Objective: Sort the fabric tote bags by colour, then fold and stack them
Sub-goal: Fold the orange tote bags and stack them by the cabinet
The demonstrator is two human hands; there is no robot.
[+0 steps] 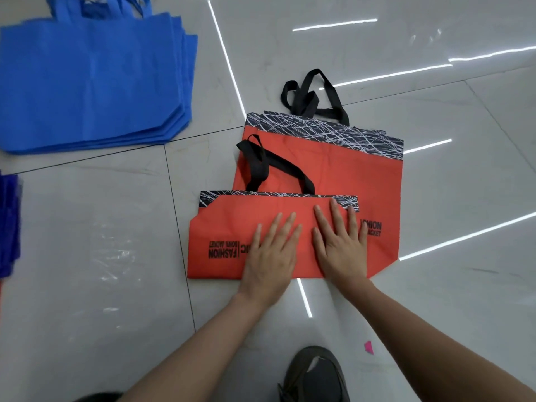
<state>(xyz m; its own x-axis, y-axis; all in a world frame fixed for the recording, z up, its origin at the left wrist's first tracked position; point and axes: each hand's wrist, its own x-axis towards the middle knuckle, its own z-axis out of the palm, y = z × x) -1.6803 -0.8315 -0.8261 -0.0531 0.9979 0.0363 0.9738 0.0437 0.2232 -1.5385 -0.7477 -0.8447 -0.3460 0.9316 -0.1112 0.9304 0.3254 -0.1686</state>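
Orange-red totes, two of them, lie on the glossy tile floor (116,227). The front bag (226,227) looks folded down to a shorter strip and overlaps the near left part of the back bag (333,169), which lies flat at full size.

Both hands are flat on the front bag, left hand (269,250) and right hand (339,242) side by side. The fingers (287,227) are straight and a bit spread, pressing the fabric down, not gripping anything.

The front handles (269,166), black, flop up onto the back bag. The back handles (313,97) sit bunched on the floor beyond it.

Over at far left is a blue stack (92,79) of totes, well apart from the orange ones. Some darker blue fabric (8,224) pokes in at the left edge. A shoe (313,375) shows at the bottom, with a tiny pink scrap (369,348) near it.
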